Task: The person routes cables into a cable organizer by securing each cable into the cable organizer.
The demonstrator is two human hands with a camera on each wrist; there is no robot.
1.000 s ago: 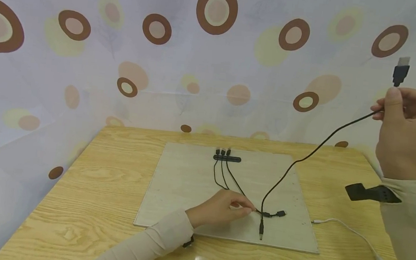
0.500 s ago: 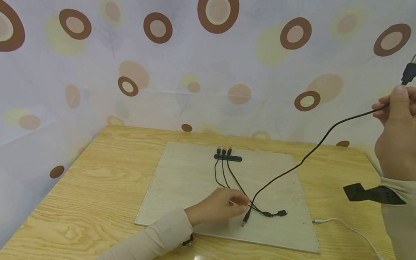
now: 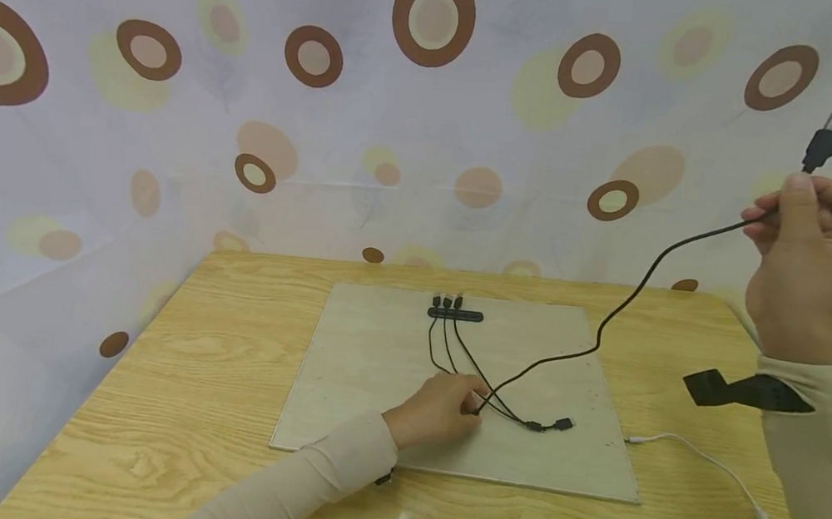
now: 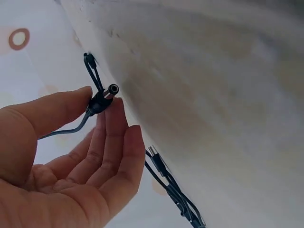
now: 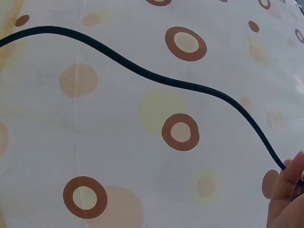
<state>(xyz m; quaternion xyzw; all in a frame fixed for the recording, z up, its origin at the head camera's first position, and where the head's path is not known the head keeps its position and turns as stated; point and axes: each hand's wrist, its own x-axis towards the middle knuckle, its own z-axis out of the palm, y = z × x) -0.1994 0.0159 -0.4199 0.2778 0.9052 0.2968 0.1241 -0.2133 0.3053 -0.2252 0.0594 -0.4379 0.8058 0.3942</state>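
My raised right hand [image 3: 818,256] pinches a black cable [image 3: 542,361] just below its USB plug [image 3: 823,151], which points up. The cable slopes down to my left hand [image 3: 439,412], low over the pale board [image 3: 343,386]. Between thumb and fingers the left hand pinches the cable's other end, a round barrel plug [image 4: 99,102] with a hollow metal tip, seen in the left wrist view. In the right wrist view the cable arcs across toward the right hand's fingers [image 5: 287,187]. A black cable holder [image 3: 471,317] at the board's back carries three black cables with USB plugs upward.
Dark connectors [image 3: 563,424] of the held-down cables lie on the board's right half. A short white cable [image 3: 722,473] rests on the wooden table [image 3: 172,370] right of the board. A patterned sheet [image 3: 338,135] stands behind the table.
The barrel plug end has moved left to my left hand, whose fingers now pinch it; earlier it dangled over the board. The right hand has tilted the USB plug to the right.
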